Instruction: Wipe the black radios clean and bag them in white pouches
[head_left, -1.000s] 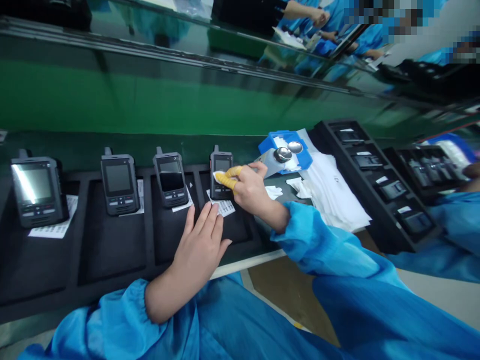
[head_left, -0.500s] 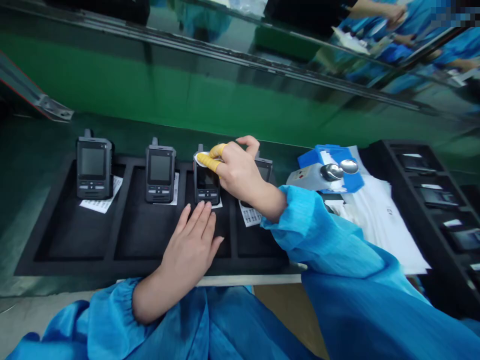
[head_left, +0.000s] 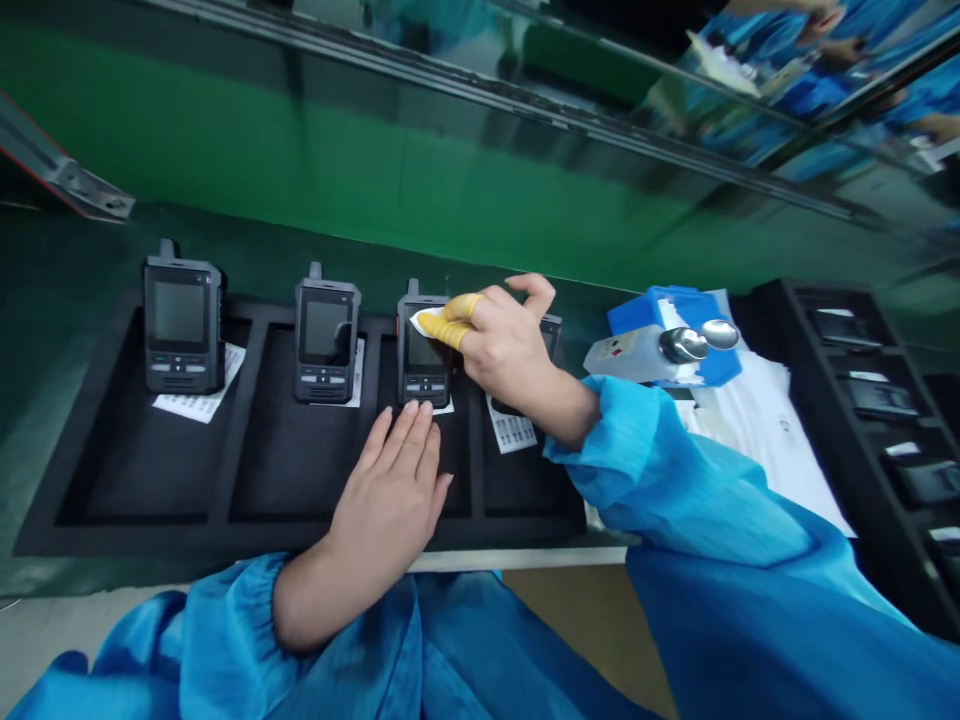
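Note:
My right hand (head_left: pixel 510 348), with yellow finger cots on two fingers, pinches a small white wipe (head_left: pixel 421 320) against the screen of the third handheld radio (head_left: pixel 425 388). My left hand (head_left: pixel 396 488) lies flat with its fingers stretched, the tips at that radio's lower edge. To the left stand two more radios, the second (head_left: pixel 327 340) and the first (head_left: pixel 180 315), screens facing up. A fourth radio (head_left: pixel 553 332) is mostly hidden behind my right hand. All rest in compartments of a black tray (head_left: pixel 226 470). Printed white label sheets (head_left: pixel 201 403) lie under them.
Right of the tray are a blue box (head_left: pixel 660 302), a translucent bottle with a metal top (head_left: pixel 619 356) and white sheets (head_left: pixel 780 430). Another black tray (head_left: pixel 784 300) with several devices stands at the far right. A green panel (head_left: pixel 337 180) rises behind; co-workers' blue sleeves show beyond it.
The wipe under my right hand has shifted slightly down and right on the third radio's screen. My left hand stays at its lower edge. The camera view has moved a little.

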